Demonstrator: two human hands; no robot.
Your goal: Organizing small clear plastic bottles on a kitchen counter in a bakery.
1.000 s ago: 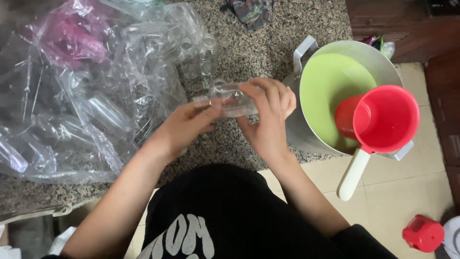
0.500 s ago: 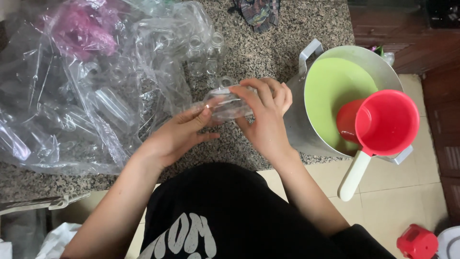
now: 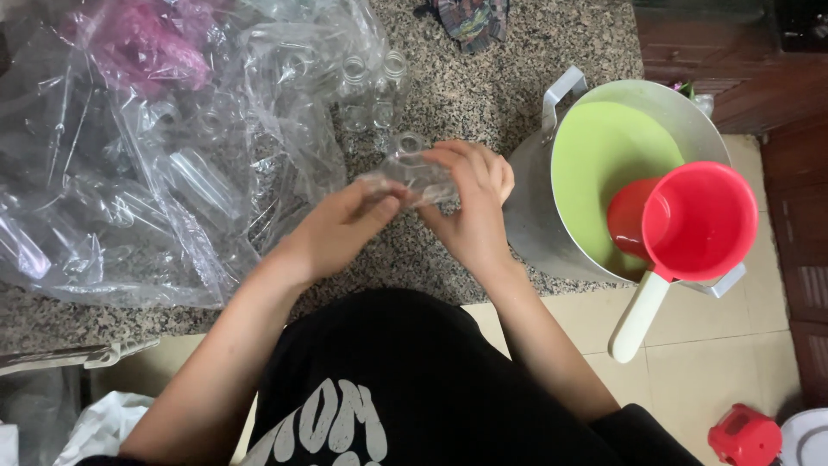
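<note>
Left hand and right hand both grip a small clear plastic bottle, frame centre. Crumpled clear plastic bag upper left; red plastic ladle right.

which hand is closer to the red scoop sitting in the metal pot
The right hand. It holds the clear bottle just left of the metal pot with the red scoop. The left hand is farther left, on the bottle's other side.

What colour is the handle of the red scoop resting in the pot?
White or cream, on the red scoop; its handle shows clearly in the head view.
</note>
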